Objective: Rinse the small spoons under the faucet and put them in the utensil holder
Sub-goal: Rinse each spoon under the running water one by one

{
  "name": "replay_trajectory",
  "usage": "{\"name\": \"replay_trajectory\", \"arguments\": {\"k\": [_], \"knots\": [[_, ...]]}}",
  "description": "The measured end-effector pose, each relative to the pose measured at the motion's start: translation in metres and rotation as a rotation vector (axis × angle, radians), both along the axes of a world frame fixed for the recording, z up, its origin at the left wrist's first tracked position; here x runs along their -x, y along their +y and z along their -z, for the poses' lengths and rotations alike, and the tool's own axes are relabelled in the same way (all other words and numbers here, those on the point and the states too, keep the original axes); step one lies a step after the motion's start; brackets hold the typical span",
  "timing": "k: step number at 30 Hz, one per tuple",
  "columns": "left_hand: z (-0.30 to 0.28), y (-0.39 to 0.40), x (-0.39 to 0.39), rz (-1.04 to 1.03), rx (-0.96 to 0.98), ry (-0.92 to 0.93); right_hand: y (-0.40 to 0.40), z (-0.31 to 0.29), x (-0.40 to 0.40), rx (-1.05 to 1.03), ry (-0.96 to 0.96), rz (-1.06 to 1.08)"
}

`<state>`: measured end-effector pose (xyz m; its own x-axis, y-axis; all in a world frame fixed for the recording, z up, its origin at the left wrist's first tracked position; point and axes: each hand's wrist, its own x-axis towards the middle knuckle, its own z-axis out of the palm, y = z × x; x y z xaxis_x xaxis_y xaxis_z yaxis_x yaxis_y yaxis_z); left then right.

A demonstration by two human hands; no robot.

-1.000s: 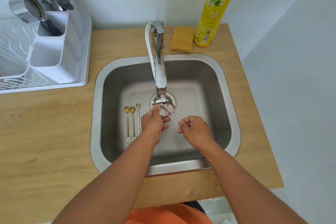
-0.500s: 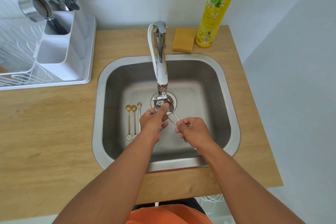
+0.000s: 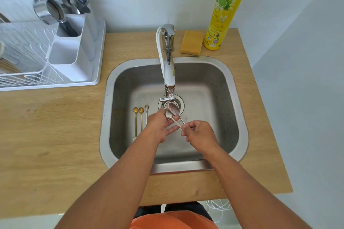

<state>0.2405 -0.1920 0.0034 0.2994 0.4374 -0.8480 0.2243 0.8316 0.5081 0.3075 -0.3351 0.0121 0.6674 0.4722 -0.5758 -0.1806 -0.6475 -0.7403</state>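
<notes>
My right hand [image 3: 200, 132] pinches the handles of two silver spoons [image 3: 174, 110], and their bowls sit under the faucet [image 3: 169, 72] spout above the drain. My left hand [image 3: 160, 126] touches the bowl of one of these spoons with its thumb, and its fingers are stretched out below the handles. Two gold spoons [image 3: 135, 117] and one small silver spoon [image 3: 146, 109] lie on the sink [image 3: 234, 98] floor to the left of my hands. The white utensil holder [image 3: 72, 55] stands in the dish rack at the far left with cutlery in its back compartments.
A white dish rack [image 3: 28, 65] on its tray occupies the counter's left side. A yellow sponge [image 3: 192, 45] and a tall dish-soap bottle [image 3: 225, 11] stand behind the sink. The wooden counter [image 3: 46, 135] ends at the right, close to the sink.
My left hand has opened its fingers flat under the spoon handles and moved slightly down. The two held spoons stay under the spout in my right hand.
</notes>
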Motion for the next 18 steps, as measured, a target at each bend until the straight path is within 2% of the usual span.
{"name": "replay_trajectory", "arguments": {"k": [7, 13, 18], "knots": [[0.003, -0.01, 0.004, -0.103, 0.072, -0.062, 0.004, 0.001, -0.001, 0.014, -0.045, -0.021], [0.006, -0.018, 0.007, -0.067, 0.133, -0.18, 0.001, 0.003, -0.005, 0.0, -0.036, -0.01], [0.009, -0.013, 0.002, -0.267, 0.209, -0.289, 0.004, 0.005, -0.005, -0.054, 0.071, 0.047]]}}
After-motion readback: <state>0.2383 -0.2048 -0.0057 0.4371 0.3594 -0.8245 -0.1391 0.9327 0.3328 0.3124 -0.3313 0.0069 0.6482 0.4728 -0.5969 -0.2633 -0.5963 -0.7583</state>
